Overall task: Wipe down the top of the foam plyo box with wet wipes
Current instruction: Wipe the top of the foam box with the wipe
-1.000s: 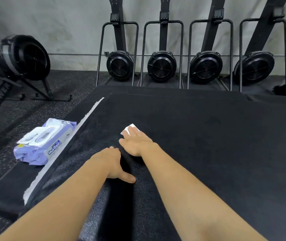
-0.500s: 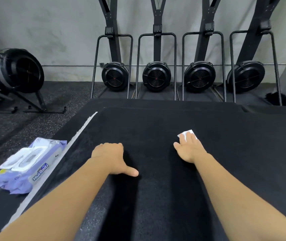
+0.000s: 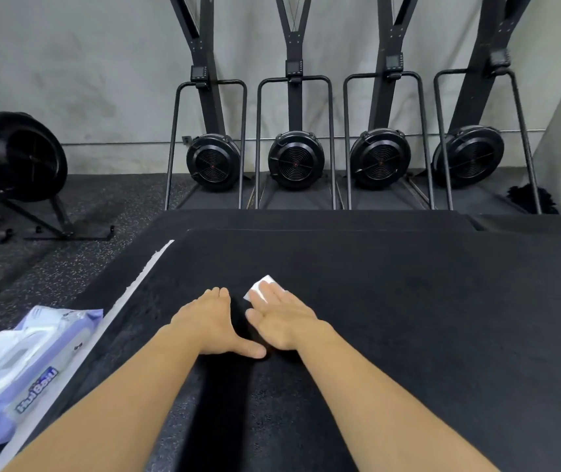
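I see my right hand [image 3: 284, 323] lying flat on a white wet wipe [image 3: 252, 291], pressing it onto the black top of the foam plyo box [image 3: 425, 318]. Its grip is wide, with straight fingers. My left hand [image 3: 206, 323] lies flat on the box just beside it, grip wide too, thumb pointing at the right hand. The purple pack of wipes [image 3: 23, 369] sits left of the box top, lower down. Four black fan machines [image 3: 295, 160] stand by the wall.
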`<move>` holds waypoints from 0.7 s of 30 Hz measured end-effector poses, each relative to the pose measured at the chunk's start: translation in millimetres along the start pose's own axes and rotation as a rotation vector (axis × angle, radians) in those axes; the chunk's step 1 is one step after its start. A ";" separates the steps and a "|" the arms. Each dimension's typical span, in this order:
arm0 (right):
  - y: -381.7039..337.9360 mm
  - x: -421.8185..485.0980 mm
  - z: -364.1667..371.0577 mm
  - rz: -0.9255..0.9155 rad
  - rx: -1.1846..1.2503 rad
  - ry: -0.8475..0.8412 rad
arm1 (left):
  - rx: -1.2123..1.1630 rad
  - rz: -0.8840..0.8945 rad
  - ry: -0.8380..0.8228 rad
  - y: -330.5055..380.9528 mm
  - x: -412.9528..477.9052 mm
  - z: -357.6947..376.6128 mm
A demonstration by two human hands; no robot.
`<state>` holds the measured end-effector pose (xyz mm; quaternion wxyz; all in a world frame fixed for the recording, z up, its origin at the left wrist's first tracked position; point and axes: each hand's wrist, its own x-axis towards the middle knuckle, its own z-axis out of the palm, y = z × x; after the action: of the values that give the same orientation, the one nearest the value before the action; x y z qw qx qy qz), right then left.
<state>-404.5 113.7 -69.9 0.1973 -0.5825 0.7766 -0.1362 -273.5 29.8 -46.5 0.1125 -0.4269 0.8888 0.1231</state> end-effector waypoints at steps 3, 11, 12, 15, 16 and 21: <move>39.5 -12.6 -16.8 0.096 0.000 0.083 | -0.016 -0.004 -0.025 9.3 4.7 -0.7; 117.0 -27.4 -53.6 0.404 0.009 0.127 | -0.018 -0.003 -0.130 18.6 14.7 -4.2; 112.9 -24.1 -52.2 0.431 0.036 0.131 | -0.021 0.003 -0.132 18.2 14.9 -2.9; 83.5 -8.5 -39.4 0.430 0.067 0.190 | -0.026 0.008 -0.139 17.2 15.9 -0.3; 69.4 -1.8 -32.5 0.397 0.068 0.204 | -0.020 0.008 -0.139 17.3 16.8 -0.3; 0.5 35.5 -0.5 0.196 0.143 0.079 | 0.003 0.021 -0.129 18.4 20.2 -0.9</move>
<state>-413.8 79.8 -74.9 0.2198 -0.4824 0.8255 -0.1941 -300.4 25.9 -49.6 0.1691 -0.4086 0.8842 0.1502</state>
